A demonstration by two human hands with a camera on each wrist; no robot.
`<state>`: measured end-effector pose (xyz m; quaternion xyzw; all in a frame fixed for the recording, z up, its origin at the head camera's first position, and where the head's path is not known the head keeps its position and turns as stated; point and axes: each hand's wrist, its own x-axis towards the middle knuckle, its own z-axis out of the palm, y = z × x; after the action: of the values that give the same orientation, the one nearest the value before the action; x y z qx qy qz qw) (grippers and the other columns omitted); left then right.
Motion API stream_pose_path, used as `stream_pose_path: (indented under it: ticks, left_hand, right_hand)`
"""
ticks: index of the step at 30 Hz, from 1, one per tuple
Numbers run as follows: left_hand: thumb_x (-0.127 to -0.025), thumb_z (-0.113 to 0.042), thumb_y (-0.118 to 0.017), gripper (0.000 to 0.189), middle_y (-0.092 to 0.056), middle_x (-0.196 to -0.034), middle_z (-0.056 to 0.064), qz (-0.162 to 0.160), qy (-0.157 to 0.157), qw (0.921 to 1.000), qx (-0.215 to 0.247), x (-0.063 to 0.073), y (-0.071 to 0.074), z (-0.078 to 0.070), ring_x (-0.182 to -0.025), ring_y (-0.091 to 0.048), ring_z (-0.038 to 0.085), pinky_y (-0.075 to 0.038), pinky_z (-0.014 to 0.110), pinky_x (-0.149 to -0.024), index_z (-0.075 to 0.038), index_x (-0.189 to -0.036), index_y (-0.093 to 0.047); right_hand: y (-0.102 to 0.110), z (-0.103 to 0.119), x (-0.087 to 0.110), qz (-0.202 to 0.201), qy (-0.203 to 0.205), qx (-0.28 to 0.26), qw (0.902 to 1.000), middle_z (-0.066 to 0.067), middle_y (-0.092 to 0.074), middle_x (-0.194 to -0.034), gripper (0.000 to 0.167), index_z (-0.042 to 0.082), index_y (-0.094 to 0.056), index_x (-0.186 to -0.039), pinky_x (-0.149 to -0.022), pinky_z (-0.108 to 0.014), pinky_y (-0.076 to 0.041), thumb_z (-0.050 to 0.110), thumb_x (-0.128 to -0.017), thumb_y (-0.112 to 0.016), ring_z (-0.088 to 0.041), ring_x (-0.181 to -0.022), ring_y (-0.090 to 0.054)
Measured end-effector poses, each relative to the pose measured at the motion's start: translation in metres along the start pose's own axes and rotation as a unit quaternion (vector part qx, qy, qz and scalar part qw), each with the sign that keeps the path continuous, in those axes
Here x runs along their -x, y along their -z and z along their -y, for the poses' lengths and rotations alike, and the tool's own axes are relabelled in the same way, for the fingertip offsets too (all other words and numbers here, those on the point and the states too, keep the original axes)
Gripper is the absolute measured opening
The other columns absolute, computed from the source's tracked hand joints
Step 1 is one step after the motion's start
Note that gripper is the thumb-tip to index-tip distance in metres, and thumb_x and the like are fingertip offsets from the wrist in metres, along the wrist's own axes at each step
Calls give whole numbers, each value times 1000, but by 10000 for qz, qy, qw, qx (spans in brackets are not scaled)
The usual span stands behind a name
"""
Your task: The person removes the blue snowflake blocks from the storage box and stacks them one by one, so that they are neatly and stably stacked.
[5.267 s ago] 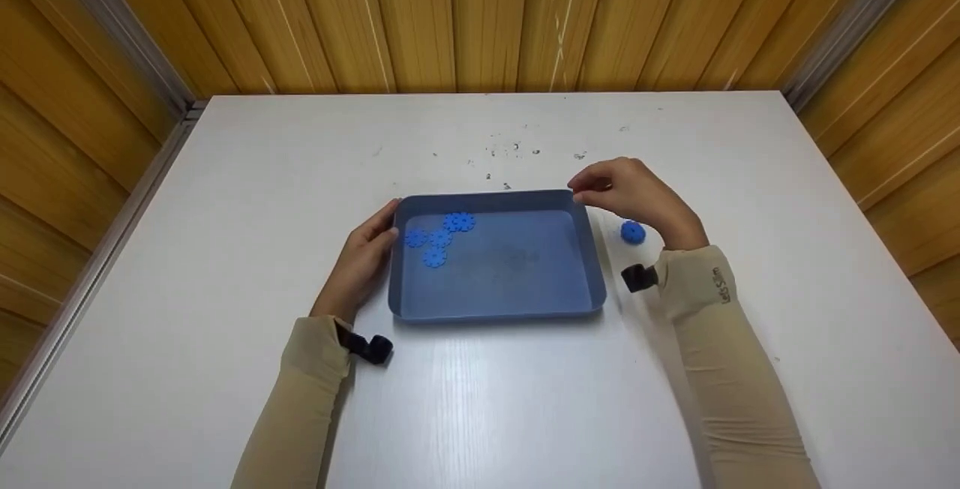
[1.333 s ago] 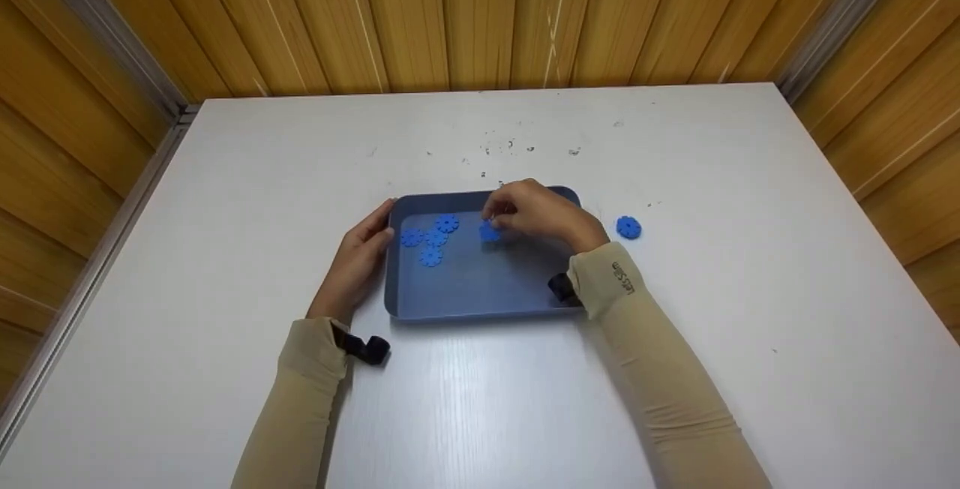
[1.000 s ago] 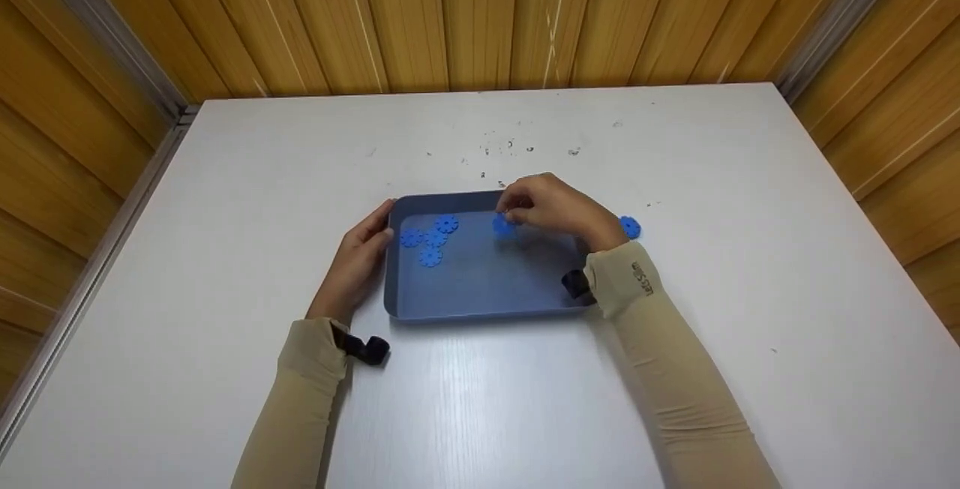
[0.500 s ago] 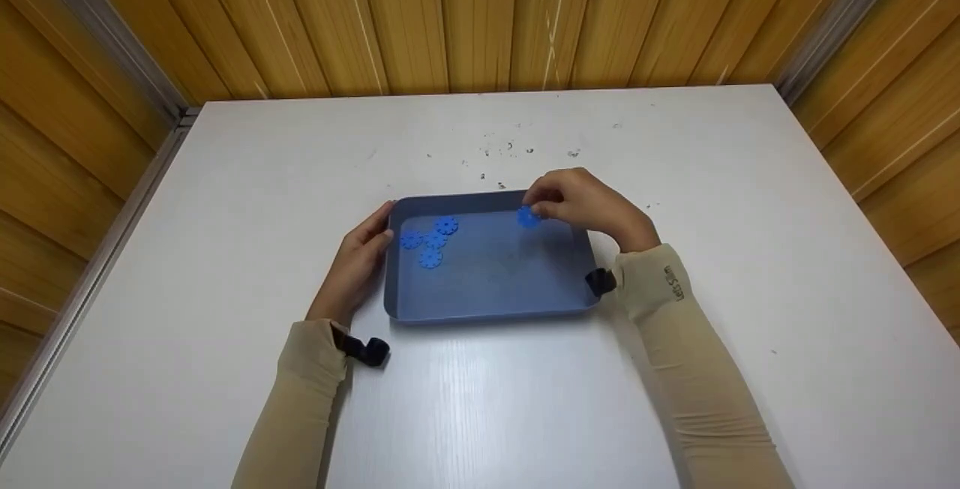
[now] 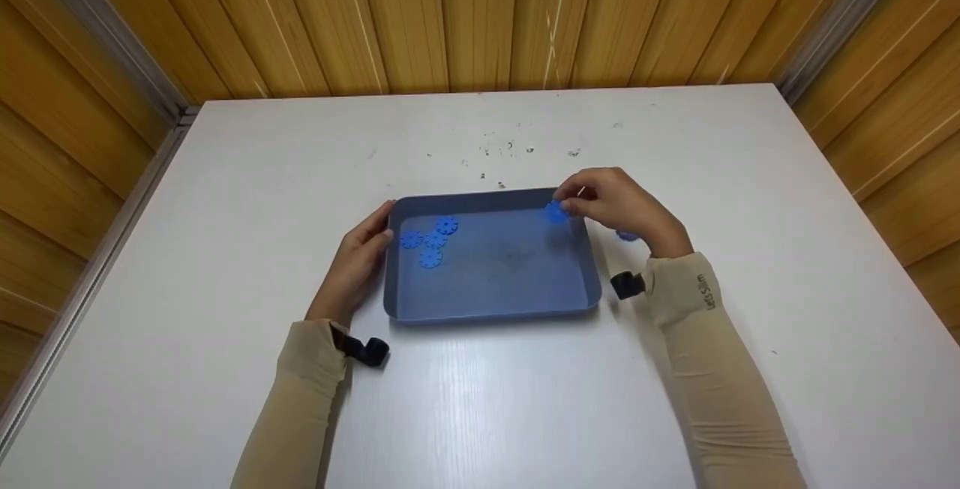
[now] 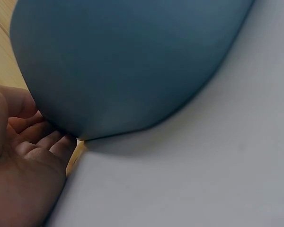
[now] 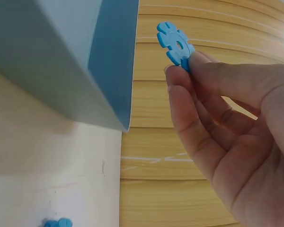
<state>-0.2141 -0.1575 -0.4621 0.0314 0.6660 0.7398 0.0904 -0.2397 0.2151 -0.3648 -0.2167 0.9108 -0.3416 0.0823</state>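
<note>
My left hand grips the left wall of a blue-grey rectangular tray, its thumb at the rim. In the left wrist view, bent fingers meet the tray's outer side. My right hand pinches a blue notched interlocking disc between thumb and fingertips, above the tray's back right corner. Several similar blue discs lie in a cluster at the tray's left, some overlapping. On the table right of the tray, another blue disc piece is mostly hidden behind my right hand.
The tray stands on a white table with small dark marks behind the tray. Yellow wood-look panels rise at the back and both sides. A black wrist camera sits on each sleeve.
A disc has left the overlapping pair at the tray's back left. My right hand has carried it rightward to the back right corner. My left hand stays on the tray.
</note>
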Motion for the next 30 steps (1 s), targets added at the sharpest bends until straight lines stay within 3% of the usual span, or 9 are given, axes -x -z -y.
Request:
stream_pose_path:
  ticks: [7, 15, 24, 30]
  left_hand:
    - [-99, -2, -38, 54, -24, -160, 1, -69, 64, 9999, 102, 0, -1, -1, -149, -16, 12, -14, 29, -122, -11, -152, -28]
    - [-99, -2, -39, 55, -25, -159, 0, -55, 95, 9997, 195, 0, -2, 0, -148, -16, 11, -15, 29, -122, -12, -152, -28]
    - [-98, -1, -40, 56, -24, -160, 0, 10, 98, 9995, 288, 1, 1, -1, -148, -17, 11, -15, 29, -122, -12, -152, -29]
    - [-97, 0, -40, 57, -24, -160, -1, 19, 133, 9994, 333, 1, 2, -1, -149, -15, 11, -14, 30, -122, -13, -151, -31]
  right_hand:
    - [6, -14, 10, -134, -213, 81, 9997, -12, -70, -102, 21, 7, -70, -111, -71, -28, -52, 13, -93, -62, -26, -83, -66]
    - [13, -32, 24, -274, -637, 129, 9975, -12, -69, -105, 22, 8, -70, -113, -74, -30, -51, 14, -94, -61, -22, -84, -62]
    - [22, -51, 36, -381, -939, 179, 9947, -15, -67, -110, 23, 6, -69, -114, -86, -39, -49, 14, -93, -61, -27, -93, -61]
    - [26, -63, 43, -390, -1236, 117, 9915, -16, -66, -113, 25, 6, -68, -115, -85, -37, -51, 15, -94, -60, -28, -95, -62]
